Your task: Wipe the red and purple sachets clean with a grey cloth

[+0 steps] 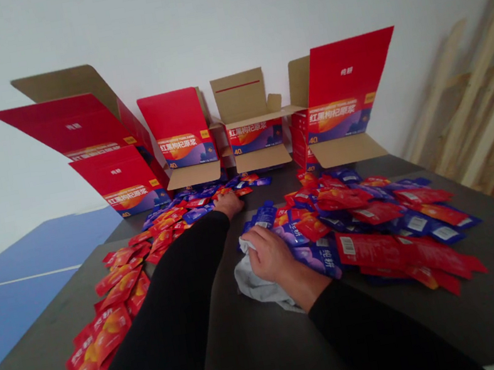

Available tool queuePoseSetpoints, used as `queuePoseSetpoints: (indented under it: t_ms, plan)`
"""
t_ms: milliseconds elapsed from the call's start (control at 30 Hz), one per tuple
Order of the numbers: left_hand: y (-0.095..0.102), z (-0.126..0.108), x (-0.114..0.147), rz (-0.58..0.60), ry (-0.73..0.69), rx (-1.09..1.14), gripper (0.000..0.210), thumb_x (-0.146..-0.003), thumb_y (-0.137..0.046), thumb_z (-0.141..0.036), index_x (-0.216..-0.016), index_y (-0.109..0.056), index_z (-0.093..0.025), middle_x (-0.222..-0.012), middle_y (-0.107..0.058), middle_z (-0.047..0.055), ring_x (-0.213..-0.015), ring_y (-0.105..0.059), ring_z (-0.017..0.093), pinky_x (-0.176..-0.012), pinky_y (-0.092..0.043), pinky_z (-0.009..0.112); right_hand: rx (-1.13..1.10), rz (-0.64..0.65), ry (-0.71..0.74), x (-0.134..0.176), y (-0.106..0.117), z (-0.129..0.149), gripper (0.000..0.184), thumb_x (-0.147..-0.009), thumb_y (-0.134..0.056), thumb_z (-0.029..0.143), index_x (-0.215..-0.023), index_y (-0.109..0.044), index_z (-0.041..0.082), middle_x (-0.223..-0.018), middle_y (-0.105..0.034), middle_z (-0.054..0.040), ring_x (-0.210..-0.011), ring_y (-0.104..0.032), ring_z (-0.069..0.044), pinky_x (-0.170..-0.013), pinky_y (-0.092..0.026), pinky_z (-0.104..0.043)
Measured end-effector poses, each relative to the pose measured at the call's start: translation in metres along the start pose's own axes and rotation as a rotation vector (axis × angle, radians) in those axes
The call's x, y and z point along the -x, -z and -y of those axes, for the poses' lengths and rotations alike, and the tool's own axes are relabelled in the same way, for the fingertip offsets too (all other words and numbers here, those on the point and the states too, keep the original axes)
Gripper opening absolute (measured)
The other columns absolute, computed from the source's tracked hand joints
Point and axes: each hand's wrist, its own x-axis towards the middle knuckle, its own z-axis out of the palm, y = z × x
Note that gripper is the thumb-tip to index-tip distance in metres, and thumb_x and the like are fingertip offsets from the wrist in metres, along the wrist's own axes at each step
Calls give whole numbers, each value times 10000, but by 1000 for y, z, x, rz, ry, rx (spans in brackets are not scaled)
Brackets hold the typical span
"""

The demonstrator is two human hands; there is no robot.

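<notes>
My right hand (271, 254) is closed around a crumpled grey cloth (259, 285), which rests on the dark table beside the right-hand pile of sachets. Farther off, my left hand (228, 203) reaches to the back end of the left-hand row and touches the sachets there. Its fingertips are hidden, so I cannot tell if it grips one. That row mixes red sachets (122, 290) and blue sachets (198, 213), running from the back towards the near left. In the right-hand pile, red sachets (373, 249) and purple-blue sachets (320, 258) overlap loosely.
Several red cartons with raised flaps line the back: a stacked pair (126, 181) at left, two in the middle (186, 148) (255, 136), and one at right (335, 118). A blue table (26, 262) adjoins the dark table (259, 361). Wooden boards (481, 105) stand at right.
</notes>
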Motion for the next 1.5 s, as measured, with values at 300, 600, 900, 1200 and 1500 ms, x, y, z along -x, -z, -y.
queuePoseSetpoints:
  t_ms: [300,600,900,1200,1500]
  plan:
    - [0,-2,18,-95,-141,-28,432,-930,-451,-253,-1297,-644,-132,-1403,-548,221,-1387,-375,387,-1113,-274,547,-12,10,-16,0,0,-1,350,-796,-516,72,-1094,-646,201,-1051,-632,-82,-1035,-581,-231,-947,-504,-366]
    - [14,22,67,-176,-167,183,360,-982,-457,-357,-1184,-677,-157,-1102,-720,155,-1030,-672,263,-876,-476,310,-7,-9,-2,-1,-1,-2,336,-803,-518,87,-1096,-649,187,-1054,-633,-103,-1041,-583,-249,-945,-514,-378]
    - [14,75,161,-294,-90,618,152,-827,-699,-332,-857,-713,-183,-784,-708,40,-781,-650,209,-762,-457,280,6,-35,6,-2,-5,-9,343,-804,-502,70,-1088,-646,198,-1052,-642,-88,-1027,-590,-237,-938,-507,-359]
    - [-3,75,205,-482,127,1497,355,-638,-857,-353,-830,-622,-169,-756,-658,-3,-677,-604,133,-707,-488,260,-36,-61,21,-2,-4,-10,350,-821,-473,67,-1101,-653,175,-1049,-634,-104,-1040,-582,-249,-957,-507,-389]
    - [-15,69,197,-133,197,1996,227,-904,-592,-394,-1038,-580,-211,-918,-709,49,-850,-696,183,-835,-560,352,-129,-86,104,-2,-5,-10,370,-830,-495,73,-1151,-634,193,-1090,-624,-100,-1076,-590,-248,-1005,-506,-435]
